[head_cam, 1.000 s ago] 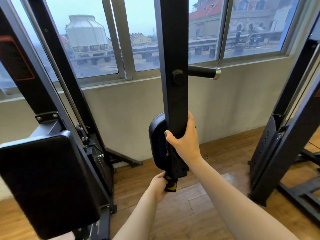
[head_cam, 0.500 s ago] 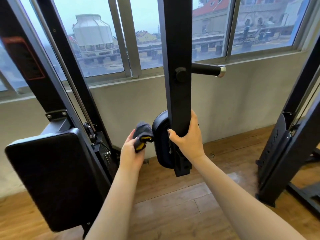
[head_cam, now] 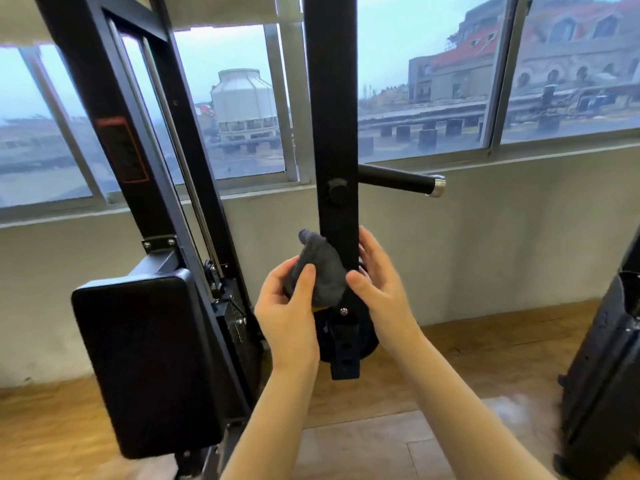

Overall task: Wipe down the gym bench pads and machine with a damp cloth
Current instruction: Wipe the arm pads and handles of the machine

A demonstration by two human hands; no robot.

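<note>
Here, wood floor (head_cam: pixel 363 448), window (head_cam: pixel 426 81) behind; left hand (head_cam: pixel 287 306) grips cloth (head_cam: pixel 322 271) against upright bar (head_cam: pixel 332 116), right hand (head_cam: pixel 381 285) relaxed.

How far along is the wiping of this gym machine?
Nothing here proves any part is already clean; no wet streaks show. In hand: the left hand grips the grey cloth against the upright black bar, with the right hand beside the bar. Seemingly left: the large black pad on the left and the round pad low behind the bar, neither touched by the cloth.
</note>
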